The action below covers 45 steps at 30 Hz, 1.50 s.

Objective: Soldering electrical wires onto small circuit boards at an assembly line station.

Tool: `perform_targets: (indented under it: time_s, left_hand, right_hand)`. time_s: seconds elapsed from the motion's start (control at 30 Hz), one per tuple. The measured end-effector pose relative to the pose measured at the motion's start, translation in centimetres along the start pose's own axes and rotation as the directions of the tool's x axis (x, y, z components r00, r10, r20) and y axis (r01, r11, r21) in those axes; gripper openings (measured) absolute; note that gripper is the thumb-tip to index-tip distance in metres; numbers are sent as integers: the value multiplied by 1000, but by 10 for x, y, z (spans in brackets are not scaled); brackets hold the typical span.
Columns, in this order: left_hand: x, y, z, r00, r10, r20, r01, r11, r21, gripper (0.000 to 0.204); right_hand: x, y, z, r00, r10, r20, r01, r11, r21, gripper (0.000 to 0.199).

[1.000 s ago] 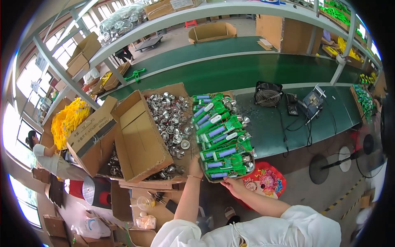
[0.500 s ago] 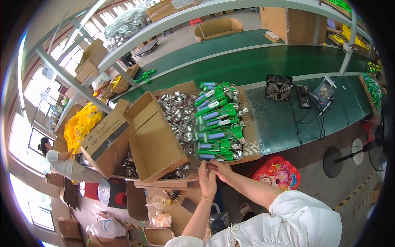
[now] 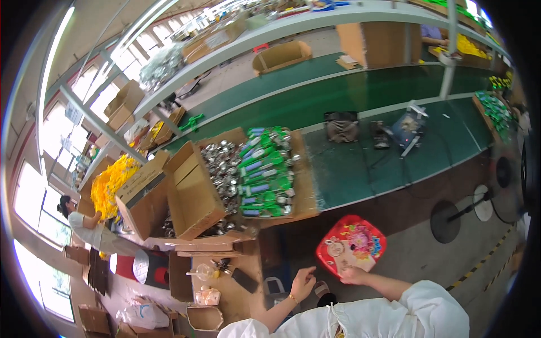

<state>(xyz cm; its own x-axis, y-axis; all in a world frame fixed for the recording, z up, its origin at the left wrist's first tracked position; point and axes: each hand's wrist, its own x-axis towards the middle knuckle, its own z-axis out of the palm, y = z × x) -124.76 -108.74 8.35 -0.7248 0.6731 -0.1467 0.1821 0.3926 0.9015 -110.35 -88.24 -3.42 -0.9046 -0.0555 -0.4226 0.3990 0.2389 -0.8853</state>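
Observation:
My right hand (image 3: 353, 276) is at the near edge of a red plastic stool (image 3: 332, 256) with a flower print on its seat, its fingers closed on the rim. To its left, my left hand (image 3: 303, 283) hangs in the air, fingers loosely bent and apart, with nothing visible in it. On the bench beyond, a tray of green plastic assemblies (image 3: 265, 174) with purple battery-like cylinders and thin wires rests on cardboard. Both hands are away from that tray.
Left of the tray, shiny metallic cups (image 3: 224, 169) fill a carton, with an open cardboard box (image 3: 194, 194) tilted over them. A fan (image 3: 341, 127) and a blue device (image 3: 408, 132) sit on the green bench. Below is a side table (image 3: 248, 259). A person (image 3: 84, 222) stands far left by yellow parts.
Both hands have left the near edge of the tray and come down toward my body. My right hand has reached the stool, which now shows whole. The view has shifted to the right.

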Motion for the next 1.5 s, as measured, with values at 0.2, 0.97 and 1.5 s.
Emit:
perform_targets:
  time_s: [0.2,0.97,1.5]
  left_hand:
    - [-84,104,265,885,-171,434,125,983,131,27]
    - [-155,551,1389,-239,7,971,-533,835,-137,28]
    - [-128,1017,1975,-258,291,921,-653,650,-388,20]
  right_hand:
    - [-409,254,-84,788,524,-324,-611,730,-306,42]
    - [-1238,498,-591,236,406,-883,90,896,435,35]
    - [-1733,918,-1028,172,550,-817,-441,785,435,27]
